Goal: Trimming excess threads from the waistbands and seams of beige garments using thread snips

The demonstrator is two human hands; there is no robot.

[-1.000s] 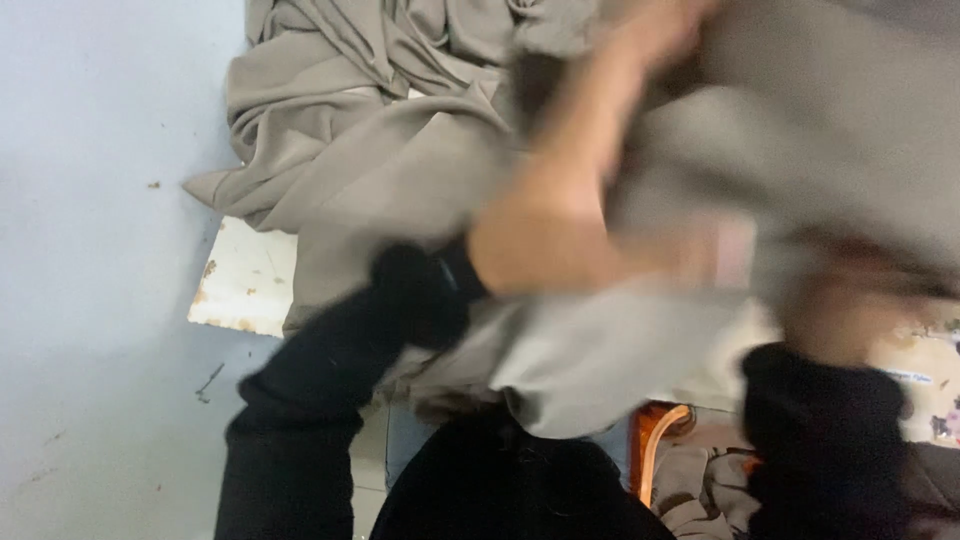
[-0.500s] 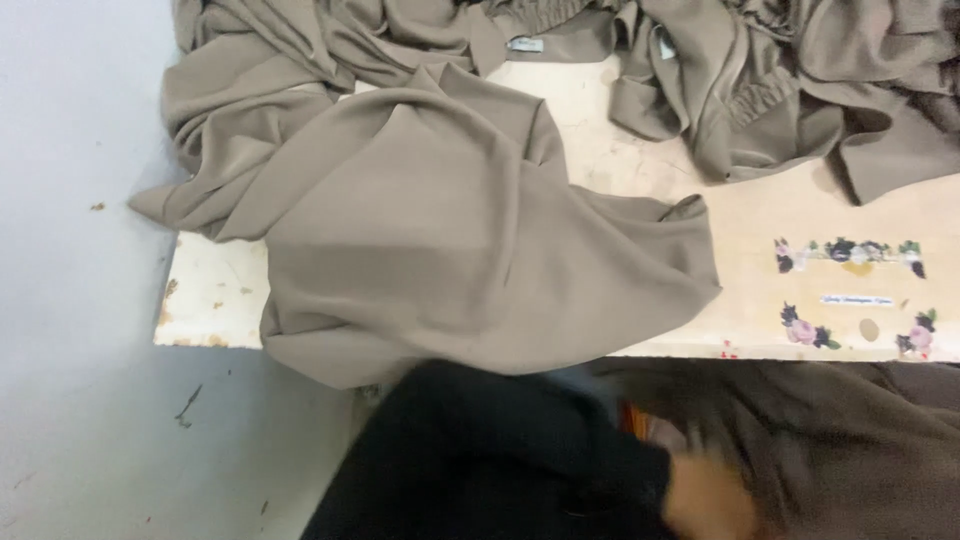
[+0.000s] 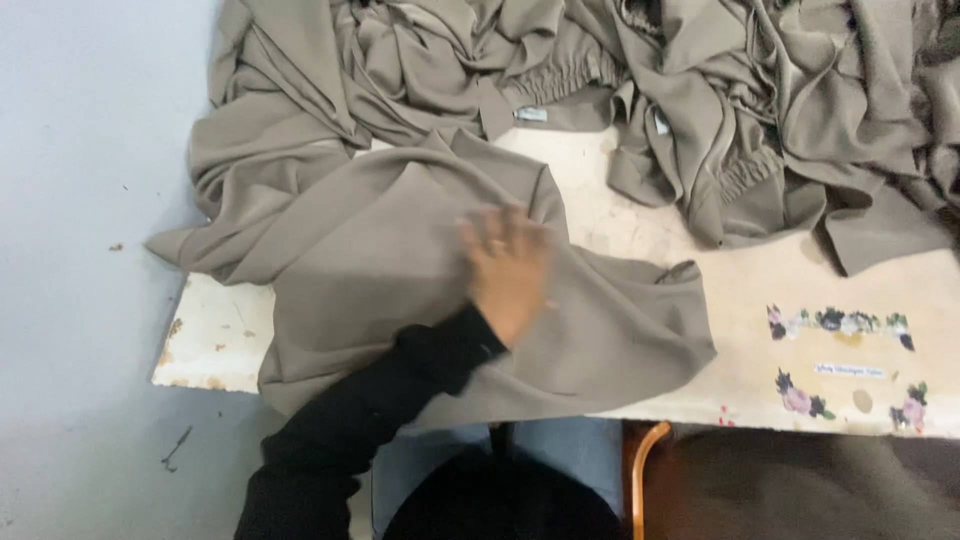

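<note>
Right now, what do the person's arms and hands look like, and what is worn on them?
Only one arm shows, apparently the left: a long black sleeve of soft fabric, bunched at the wrist cuff. The left hand is bare, without a glove, and slightly blurred; a thin ring seems to sit on one finger. The right hand is out of view.

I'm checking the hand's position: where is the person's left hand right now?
In the head view, the left hand lies flat, palm down, on the spread taupe-grey fabric piece, left of centre on the worn cream table, below the heaped taupe garments.
</note>
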